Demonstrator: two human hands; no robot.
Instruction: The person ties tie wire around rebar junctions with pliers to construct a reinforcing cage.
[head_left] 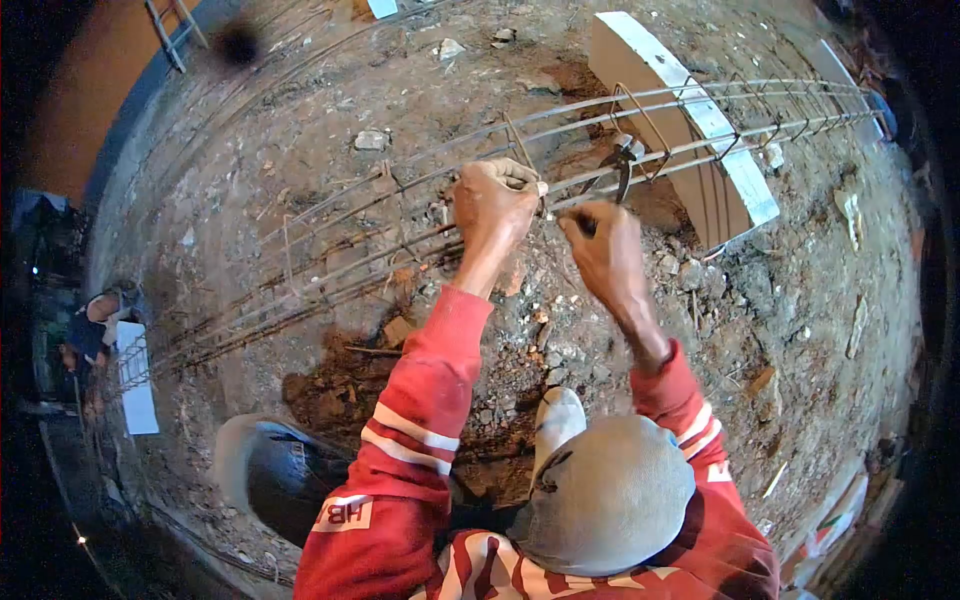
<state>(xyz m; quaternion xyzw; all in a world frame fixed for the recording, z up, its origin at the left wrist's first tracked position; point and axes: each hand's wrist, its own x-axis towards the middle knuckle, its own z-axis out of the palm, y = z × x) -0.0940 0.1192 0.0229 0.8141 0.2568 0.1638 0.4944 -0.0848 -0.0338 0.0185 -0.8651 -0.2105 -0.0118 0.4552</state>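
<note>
1. The person's left hand [495,205] was balled into a tight fist, its grip closed round an upper bar of a long cage of rusty steel bars [400,250].
2. A thin, bent tie wire [518,145] stuck up from the bar just beside that fist.
3. The right hand [605,250] sat just beside the left, its grip clamped on the handles of dark metal pincers [622,160].
4. The pincers pointed away from the person, and their head met a bar of the cage next to a rectangular wire stirrup [645,115]. Whether the head was biting the wire could not be told.
5. The cage ran from lower left to upper right above bare, stony brown ground [800,300], with stirrups spaced along it.
6. Its right part rested across a tan block with a white top strip [690,190], just beyond the right hand.
7. Both arms wore red sleeves with white stripes, and a grey-clad knee [610,495] showed below the right arm.
8. At the far left edge another person [90,325] crouched by the cage's other end, near a second white-topped block [135,385].
9. A ladder [170,30] leaned at the upper left, well apart from the hands.
</note>
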